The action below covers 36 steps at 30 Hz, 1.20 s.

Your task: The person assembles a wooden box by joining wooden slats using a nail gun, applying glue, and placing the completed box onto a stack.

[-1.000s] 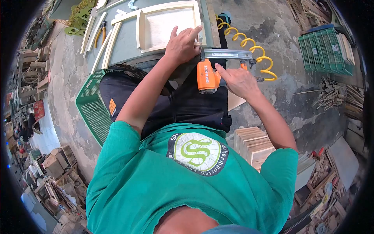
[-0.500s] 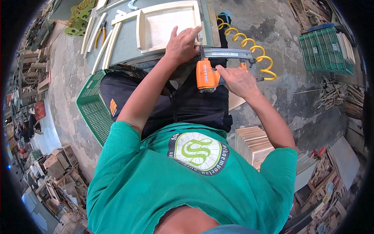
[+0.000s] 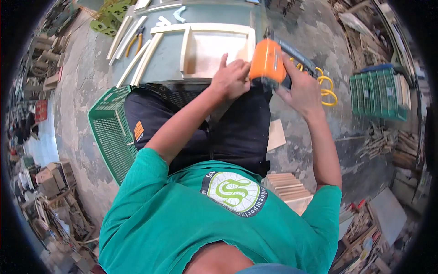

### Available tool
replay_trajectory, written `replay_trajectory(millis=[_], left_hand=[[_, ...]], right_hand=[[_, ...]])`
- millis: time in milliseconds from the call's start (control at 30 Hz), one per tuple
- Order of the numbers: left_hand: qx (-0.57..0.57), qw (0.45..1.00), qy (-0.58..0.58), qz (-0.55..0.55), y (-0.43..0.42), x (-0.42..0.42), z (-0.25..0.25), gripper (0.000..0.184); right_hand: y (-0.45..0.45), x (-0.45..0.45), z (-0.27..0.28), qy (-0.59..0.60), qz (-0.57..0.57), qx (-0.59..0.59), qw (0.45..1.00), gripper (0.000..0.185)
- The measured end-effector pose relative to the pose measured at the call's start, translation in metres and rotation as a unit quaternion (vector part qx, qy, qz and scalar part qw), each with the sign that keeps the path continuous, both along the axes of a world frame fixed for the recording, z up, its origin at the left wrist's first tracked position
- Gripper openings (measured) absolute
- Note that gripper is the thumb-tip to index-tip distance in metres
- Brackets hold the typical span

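A pale wooden frame with a thin panel inside [image 3: 185,51] lies at the near edge of the work table. My left hand [image 3: 232,78] is closed at its near right corner, thumb raised, the fingertips partly hidden. Held in my right hand [image 3: 301,91] is an orange nail gun [image 3: 266,59], slightly blurred, beside the frame's right side. Whether its nose touches the wood is hidden. A coiled yellow air hose [image 3: 327,86] hangs behind the tool.
Loose wooden strips [image 3: 148,57] and pliers [image 3: 134,42] lie on the table [image 3: 171,64] at left. A green crate [image 3: 107,141] stands by my leg. Stacked wooden pieces [image 3: 287,187] sit on the floor at right, with more green crates [image 3: 372,93] farther off.
The nail gun has swung up and turned, now beside the frame's right side. My left hand stays at the near right corner. The whole view has shifted, so the table appears lower.
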<state>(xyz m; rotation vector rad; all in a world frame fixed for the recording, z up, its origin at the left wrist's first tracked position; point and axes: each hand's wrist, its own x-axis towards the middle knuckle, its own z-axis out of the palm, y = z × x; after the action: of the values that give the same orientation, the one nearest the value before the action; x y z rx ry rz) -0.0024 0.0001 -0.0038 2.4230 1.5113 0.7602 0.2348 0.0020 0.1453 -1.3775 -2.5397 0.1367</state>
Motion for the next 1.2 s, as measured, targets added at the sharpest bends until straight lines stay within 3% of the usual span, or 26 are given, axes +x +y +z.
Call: replay_trajectory(millis=[67,100,167,233,400,533,600,633,667,700,733,800,867,900,967,1200], left_hand=[[0.02,0.999,0.028,0.033,-0.011,0.002,0.022,0.06],[0.071,0.997,-0.02,0.038,-0.018,0.0,0.03,0.057],[0.099,0.992,-0.076,0.023,-0.034,-0.012,0.041,0.028],[0.098,0.988,-0.118,0.001,-0.054,-0.032,0.051,0.015],[0.007,0.969,-0.184,0.165,-0.1,-0.109,0.037,0.014],[0.028,0.947,-0.172,0.27,-0.098,-0.149,0.009,0.017],[0.036,0.948,-0.143,0.284,-0.093,-0.156,0.0,0.019],[0.038,0.95,-0.133,0.28,-0.088,-0.156,-0.005,0.022],[0.04,0.952,-0.125,0.276,-0.084,-0.155,-0.009,0.025],[0.018,0.956,-0.12,0.267,-0.081,-0.155,-0.014,0.028],[0.015,0.955,-0.129,0.268,-0.08,-0.154,-0.016,0.028],[0.023,0.957,-0.12,0.263,-0.079,-0.153,-0.017,0.027],[0.016,0.954,-0.142,0.262,-0.078,-0.15,-0.024,0.026],[0.014,0.954,-0.143,0.263,-0.078,-0.149,-0.024,0.024],[0.009,0.952,-0.144,0.269,-0.078,-0.151,-0.022,0.022],[0.036,0.948,-0.147,0.28,-0.079,-0.15,-0.029,0.013]], right_hand=[[0.042,-0.033,0.004,-0.011,-0.009,-0.012,1.0,0.084],[0.064,-0.05,0.002,-0.005,0.006,0.015,1.0,0.081],[0.108,-0.086,-0.007,0.005,0.037,0.042,0.998,0.077],[0.152,-0.118,-0.024,-0.055,0.021,0.016,0.998,0.073],[0.221,-0.17,-0.069,-0.158,0.042,-0.019,0.986,0.073],[0.229,-0.177,-0.096,-0.184,0.058,-0.039,0.98,0.073],[0.224,-0.175,-0.104,-0.155,0.044,0.095,0.982,0.068],[0.21,-0.18,-0.101,-0.087,0.049,0.164,0.981,0.056],[0.193,-0.184,-0.099,-0.095,0.053,0.161,0.981,0.056],[0.171,-0.192,-0.093,0.046,0.04,-0.006,0.998,0.053],[0.15,-0.197,-0.091,0.182,0.019,-0.172,0.968,0.051],[0.108,-0.199,-0.106,0.274,0.037,-0.408,0.87,0.051],[0.059,-0.218,-0.109,0.361,-0.077,-0.532,0.762,0.047],[0.046,-0.222,-0.111,0.357,-0.082,-0.532,0.764,0.047],[0.031,-0.228,-0.117,0.33,-0.045,-0.457,0.824,0.04],[0.026,-0.232,-0.113,0.317,-0.061,-0.446,0.835,0.034]])
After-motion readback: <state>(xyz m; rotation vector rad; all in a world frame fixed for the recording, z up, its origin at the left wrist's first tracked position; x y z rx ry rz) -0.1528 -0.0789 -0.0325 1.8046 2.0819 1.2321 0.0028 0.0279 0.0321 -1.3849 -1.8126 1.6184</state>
